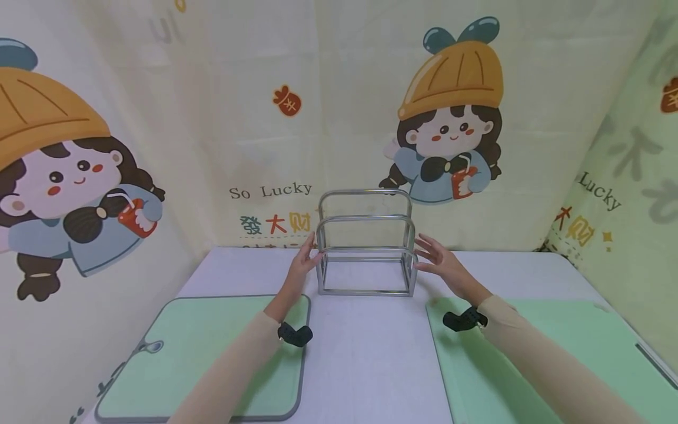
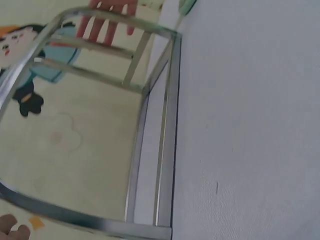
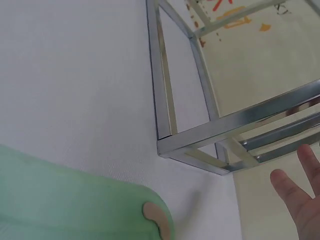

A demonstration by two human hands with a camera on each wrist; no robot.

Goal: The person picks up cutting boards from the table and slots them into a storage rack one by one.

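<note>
A shiny metal rack (image 1: 365, 291) of bent tubes stands upright on the table in the middle of the head view. On its left side is my left hand (image 1: 302, 262), fingers extended beside the frame; whether they touch it I cannot tell. My right hand (image 1: 442, 265) is at the other side, its fingers spread and close to the frame. In the right wrist view the thumb and a finger of the right hand (image 3: 305, 200) show apart from the bars. The left wrist view catches only fingertips of the left hand (image 2: 12, 230) by the rack's frame (image 2: 172, 125).
A light green board (image 1: 212, 353) with a grey rim lies at the left. Another green board (image 1: 572, 341) lies at the right, under the right forearm. Behind the white table (image 1: 371, 353) hangs a patterned cloth (image 1: 344, 118) with cartoon figures.
</note>
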